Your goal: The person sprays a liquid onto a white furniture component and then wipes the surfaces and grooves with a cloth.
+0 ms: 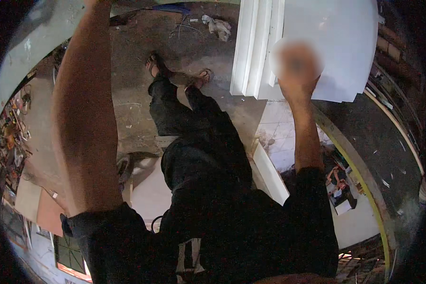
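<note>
My right hand [297, 66] is raised at a large white board [338, 35] with stepped, ridged strips [258, 47] along its left side. The hand overlaps the board's face, but a blur covers the fingers, so I cannot make out their grip or anything in them. My left forearm [87, 113] reaches up along the left side, and the hand lies beyond the upper edge. Nearest to that wrist is a pale greenish surface [47, 35] at the upper left.
A dusty floor [132, 42] with scraps and a crumpled pale cloth [217, 27] lies ahead of my feet. Cluttered tools or parts [12, 128] stand at the far left. White panels [270, 173] lean beside my legs. Long strips [397, 118] run along the right, below dark shelving.
</note>
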A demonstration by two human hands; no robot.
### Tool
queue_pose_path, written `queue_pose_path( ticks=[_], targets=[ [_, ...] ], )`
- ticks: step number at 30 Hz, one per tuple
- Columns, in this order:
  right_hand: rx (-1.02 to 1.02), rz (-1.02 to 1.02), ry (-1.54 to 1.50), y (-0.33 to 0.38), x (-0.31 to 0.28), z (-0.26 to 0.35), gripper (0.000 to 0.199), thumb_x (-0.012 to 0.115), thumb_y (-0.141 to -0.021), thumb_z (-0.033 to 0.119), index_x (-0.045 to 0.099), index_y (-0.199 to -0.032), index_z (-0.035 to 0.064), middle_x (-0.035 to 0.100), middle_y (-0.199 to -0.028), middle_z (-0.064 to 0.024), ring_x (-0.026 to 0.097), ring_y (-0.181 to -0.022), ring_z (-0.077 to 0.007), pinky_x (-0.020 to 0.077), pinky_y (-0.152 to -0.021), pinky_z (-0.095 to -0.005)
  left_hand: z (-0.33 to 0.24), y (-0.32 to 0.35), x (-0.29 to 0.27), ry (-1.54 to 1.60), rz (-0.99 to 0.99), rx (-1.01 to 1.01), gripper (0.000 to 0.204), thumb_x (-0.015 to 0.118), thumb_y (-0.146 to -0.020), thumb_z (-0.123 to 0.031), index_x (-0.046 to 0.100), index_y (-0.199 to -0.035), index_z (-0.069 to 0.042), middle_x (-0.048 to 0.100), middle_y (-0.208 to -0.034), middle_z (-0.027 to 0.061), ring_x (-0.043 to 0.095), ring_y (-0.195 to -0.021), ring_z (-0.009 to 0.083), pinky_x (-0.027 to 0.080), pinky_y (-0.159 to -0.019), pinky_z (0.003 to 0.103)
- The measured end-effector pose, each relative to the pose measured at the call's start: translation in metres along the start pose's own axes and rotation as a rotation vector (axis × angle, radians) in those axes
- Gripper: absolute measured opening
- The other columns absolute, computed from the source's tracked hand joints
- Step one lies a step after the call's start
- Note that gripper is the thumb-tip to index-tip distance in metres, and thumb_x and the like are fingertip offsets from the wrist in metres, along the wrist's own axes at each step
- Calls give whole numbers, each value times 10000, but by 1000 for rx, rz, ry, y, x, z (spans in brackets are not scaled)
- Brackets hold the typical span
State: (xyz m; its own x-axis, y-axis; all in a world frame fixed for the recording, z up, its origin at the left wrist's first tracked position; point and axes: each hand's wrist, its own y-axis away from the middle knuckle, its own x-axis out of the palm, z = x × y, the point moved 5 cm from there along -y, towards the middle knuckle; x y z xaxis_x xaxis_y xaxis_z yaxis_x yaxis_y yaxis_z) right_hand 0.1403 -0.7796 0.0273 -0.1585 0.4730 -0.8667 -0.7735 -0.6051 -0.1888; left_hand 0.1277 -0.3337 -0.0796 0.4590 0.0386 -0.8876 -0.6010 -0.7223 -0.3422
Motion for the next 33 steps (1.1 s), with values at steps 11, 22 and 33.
queue_pose_path(
  ticks=[11,22,33],
  targets=[
    [207,37,-89,21,-19,8,123,738,-855,60,645,-930,83,670,-911,-77,658,-855,-250,489,-819,-380,16,-4,4,-61,-111,1,562,447,-1032,-465,505,-1428,-71,459,-1495,180,401,-1391,377,272,-1168,503],
    [21,-74,-53,14,-3,1,156,740,-812,9,608,-835,88,652,-884,-60,641,-850,-277,452,-824,-410,11,2,2,-30,-84,39,504,455,-1033,-443,533,-1366,-73,517,-1399,177,449,-1324,391,305,-1127,513],
    [82,33,-87,22,-2,4,140,723,-806,4,628,-850,97,646,-858,-58,651,-867,-269,438,-809,-412,4,3,-6,14,-36,15,485,478,-1024,-432,535,-1360,-86,517,-1389,182,454,-1313,392,317,-1115,514]
  ],
)
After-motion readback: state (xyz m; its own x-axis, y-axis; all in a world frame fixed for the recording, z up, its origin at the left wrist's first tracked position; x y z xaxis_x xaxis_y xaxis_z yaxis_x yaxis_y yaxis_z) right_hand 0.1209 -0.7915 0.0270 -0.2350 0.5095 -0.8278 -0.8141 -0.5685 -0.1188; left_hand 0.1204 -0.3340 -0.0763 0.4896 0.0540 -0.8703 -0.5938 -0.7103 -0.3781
